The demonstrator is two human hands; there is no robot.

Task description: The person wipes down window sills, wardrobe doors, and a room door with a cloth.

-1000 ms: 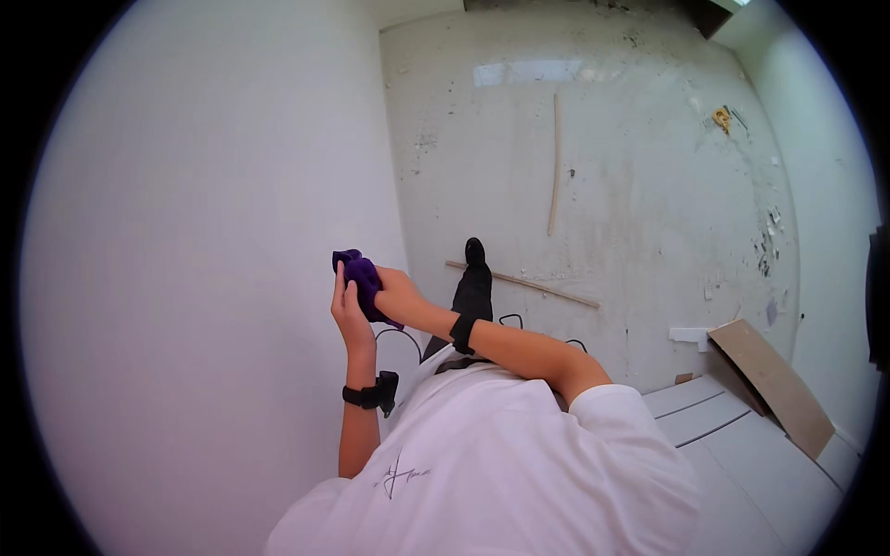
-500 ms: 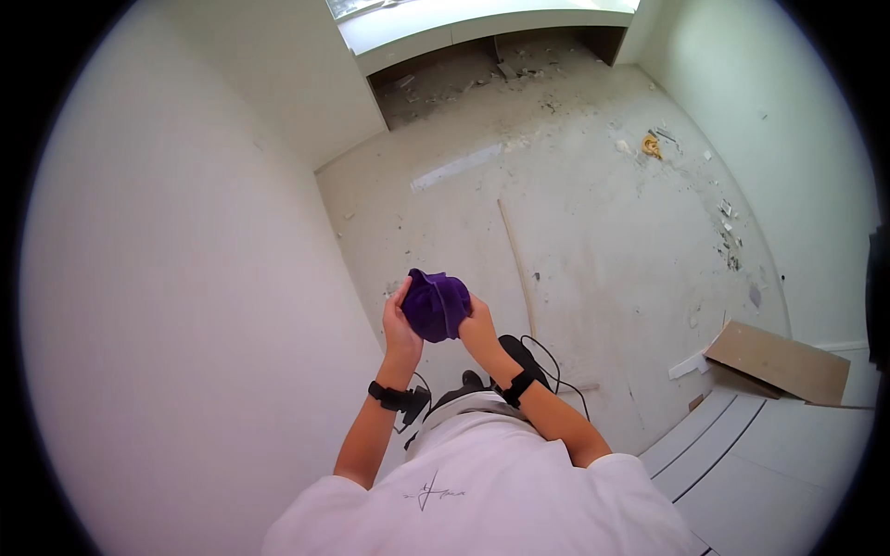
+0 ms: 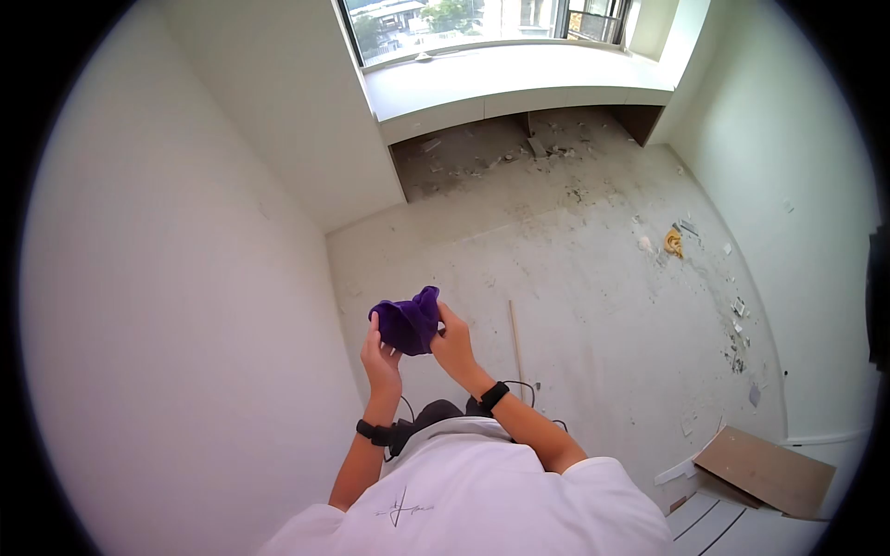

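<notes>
A bunched purple cloth (image 3: pixel 406 322) is held up in front of my body, between both hands. My left hand (image 3: pixel 379 360) grips its left and lower side, with the thumb up along the edge and fingertips showing beneath. On the right side, my right hand (image 3: pixel 451 341) pinches a raised fold of the cloth; some of its fingers are hidden behind the fabric. Black bands circle both wrists.
A white wall (image 3: pixel 185 306) stands close on my left. Ahead, a white window ledge (image 3: pixel 519 79) runs above debris on the floor. A yellow crumpled item (image 3: pixel 673 243) lies by the right wall. A thin wooden strip (image 3: pixel 515 343) and a brown board (image 3: pixel 765 470) are nearer.
The view has tilted up, showing more window and ledge. Both hands and the cloth have shifted a little left, and the cloth is folded differently, with its right corner now raised.
</notes>
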